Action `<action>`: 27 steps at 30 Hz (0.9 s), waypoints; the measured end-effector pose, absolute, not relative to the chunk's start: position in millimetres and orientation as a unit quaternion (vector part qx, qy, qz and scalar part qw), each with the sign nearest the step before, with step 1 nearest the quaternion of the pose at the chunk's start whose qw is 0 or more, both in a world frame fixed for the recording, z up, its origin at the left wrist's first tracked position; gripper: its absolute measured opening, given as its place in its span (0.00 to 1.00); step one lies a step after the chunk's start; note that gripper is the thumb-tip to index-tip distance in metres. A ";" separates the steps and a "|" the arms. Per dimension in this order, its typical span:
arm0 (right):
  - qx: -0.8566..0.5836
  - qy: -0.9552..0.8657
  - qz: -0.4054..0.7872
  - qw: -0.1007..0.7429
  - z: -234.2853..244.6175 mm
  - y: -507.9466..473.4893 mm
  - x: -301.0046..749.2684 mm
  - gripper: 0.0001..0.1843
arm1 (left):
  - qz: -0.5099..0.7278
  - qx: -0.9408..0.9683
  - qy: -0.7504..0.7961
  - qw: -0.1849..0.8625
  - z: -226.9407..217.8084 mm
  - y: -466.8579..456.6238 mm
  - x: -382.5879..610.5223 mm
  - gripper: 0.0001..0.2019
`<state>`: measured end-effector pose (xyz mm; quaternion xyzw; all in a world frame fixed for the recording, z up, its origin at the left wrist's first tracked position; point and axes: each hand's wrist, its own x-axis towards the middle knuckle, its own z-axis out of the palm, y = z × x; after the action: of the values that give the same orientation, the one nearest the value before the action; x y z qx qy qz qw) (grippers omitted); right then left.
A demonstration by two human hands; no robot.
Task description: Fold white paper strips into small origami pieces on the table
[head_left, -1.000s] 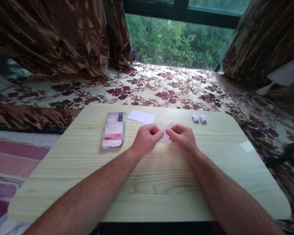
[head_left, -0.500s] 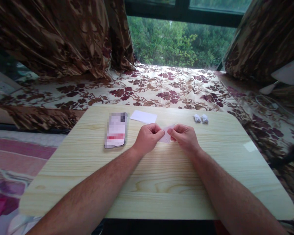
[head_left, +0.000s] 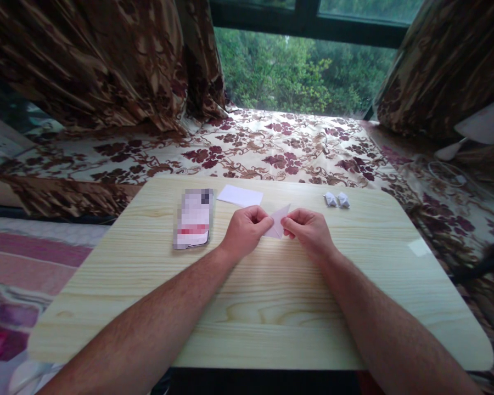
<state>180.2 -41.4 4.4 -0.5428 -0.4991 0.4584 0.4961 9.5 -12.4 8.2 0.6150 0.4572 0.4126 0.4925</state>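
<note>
A small folded piece of white paper [head_left: 278, 224], with a triangular point at its upper right and a crease running across it, is held just above the table between both hands. My left hand [head_left: 247, 227] pinches its left side between thumb and fingers. On its right edge, my right hand [head_left: 307, 227] has thumb and forefinger closed, the other fingers curled beneath. Beyond my left hand lies a flat stack of white paper [head_left: 241, 195]. Two small folded paper shapes [head_left: 336, 200] sit side by side past my right hand.
The pale wood-grain table [head_left: 271, 312] has rounded corners. A package [head_left: 194, 219], partly pixelated, lies left of my hands. A whitish patch [head_left: 419, 247] shows near the table's right edge. Behind is a ledge with flowered cloth [head_left: 280, 145], below a window between curtains.
The folded paper has turned slightly, so more of its upper point shows. My right hand's grip has shifted a little along its edge, and the view has moved slightly.
</note>
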 end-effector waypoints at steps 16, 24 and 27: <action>-0.547 -0.513 0.460 0.476 7.9 -42.8 178.5 0.13 | 0.422 0.615 0.453 0.488 8.3 -12.4 9.1 0.12; -0.541 -0.513 0.451 0.491 6.9 -43.1 178.2 0.14 | 0.424 0.613 0.444 0.497 8.6 -12.6 9.7 0.13; -0.549 -0.510 0.443 0.492 6.9 -42.5 177.1 0.14 | 0.425 0.612 0.445 0.497 9.0 -12.4 9.6 0.13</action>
<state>177.1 -42.5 6.9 -0.5486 -0.5104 0.4434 0.4918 9.6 -12.4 9.0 0.6120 0.4450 0.4252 0.4966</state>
